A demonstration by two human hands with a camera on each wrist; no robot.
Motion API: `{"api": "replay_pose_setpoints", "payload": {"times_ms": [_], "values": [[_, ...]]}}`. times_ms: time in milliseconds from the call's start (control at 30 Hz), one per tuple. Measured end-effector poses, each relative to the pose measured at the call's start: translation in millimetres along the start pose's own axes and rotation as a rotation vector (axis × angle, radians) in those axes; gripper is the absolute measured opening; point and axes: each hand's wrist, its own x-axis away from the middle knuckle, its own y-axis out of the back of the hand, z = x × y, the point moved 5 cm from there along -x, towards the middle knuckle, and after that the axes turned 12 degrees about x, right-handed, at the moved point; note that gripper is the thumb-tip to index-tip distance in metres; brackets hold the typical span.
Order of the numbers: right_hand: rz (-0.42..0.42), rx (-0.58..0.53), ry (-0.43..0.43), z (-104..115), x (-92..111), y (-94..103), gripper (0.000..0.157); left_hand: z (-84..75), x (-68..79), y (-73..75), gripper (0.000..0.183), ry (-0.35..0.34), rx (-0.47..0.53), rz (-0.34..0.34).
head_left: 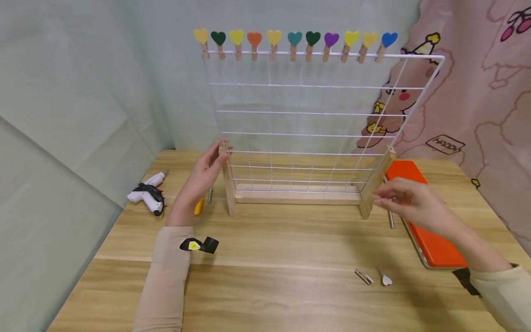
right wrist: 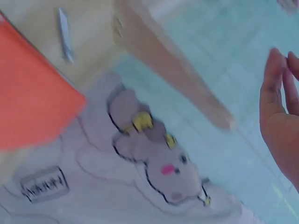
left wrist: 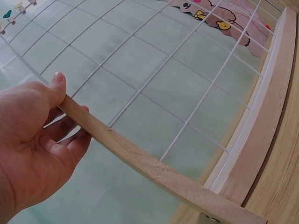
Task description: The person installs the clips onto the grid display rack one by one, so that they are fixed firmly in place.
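A white wire grid (head_left: pixel 290 112) stands upright between a left wooden post (head_left: pixel 228 184) and a right wooden post (head_left: pixel 376 184), with a wooden bar (head_left: pixel 296 198) along its foot. Along its top edge runs a row of heart-topped clothespins in several colours, from a yellow heart (head_left: pixel 201 36) to a blue heart (head_left: pixel 389 39). My left hand (head_left: pixel 207 171) grips the upper end of the left post, thumb on one side and fingers on the other. Beside the right post hovers my right hand (head_left: pixel 408 200), fingers loosely bent and nothing visible in them; the right wrist view shows it apart from the post.
A white glue gun (head_left: pixel 147 193) with a bundled cord lies at left, near a yellow-handled tool (head_left: pixel 198 206). An orange-red case (head_left: pixel 435 242) lies at right, beside a metal rod (head_left: pixel 391 219). A small clip (head_left: pixel 364 276) and a white heart piece (head_left: pixel 386 279) lie in front.
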Motion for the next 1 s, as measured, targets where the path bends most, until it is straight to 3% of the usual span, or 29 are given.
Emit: {"api": "replay_pose_setpoints", "payload": {"times_ms": [133, 267, 333, 467, 567, 733, 800, 1000], "values": [[-0.087, -0.106, -0.117, -4, -26, 40.5, 0.022, -1.2, -0.5, -0.6, 0.046, -0.006, 0.001, 0.001], [-0.246, -0.271, -0.232, -3, -45, 81.0, 0.024, -1.2, 0.2, -1.2, 0.045, -0.016, 0.015, 0.007], [-0.358, -0.379, -0.246, 1, -55, 99.6, 0.025, -0.6, 1.0, -1.5, 0.045, -0.013, 0.015, 0.013], [-0.563, -0.594, -0.164, 14, -75, 131.9, 0.027, 0.5, 1.9, -1.0, 0.045, -0.002, 0.008, 0.009], [-0.61, -0.621, -0.114, 23, -92, 147.9, 0.031, 1.4, 2.6, -0.5, 0.045, -0.005, 0.022, 0.009], [-0.577, -0.426, -0.109, 34, -113, 159.7, 0.031, 3.2, 3.3, 0.0, 0.044, -0.003, 0.033, 0.007], [-0.568, -0.35, -0.14, 36, -117, 161.7, 0.032, 2.8, 2.8, 0.0, 0.044, -0.009, 0.033, 0.006], [-0.608, -0.34, -0.208, 32, -123, 166.9, 0.031, 0.3, 1.2, -0.3, 0.044, -0.008, 0.011, 0.006]]}}
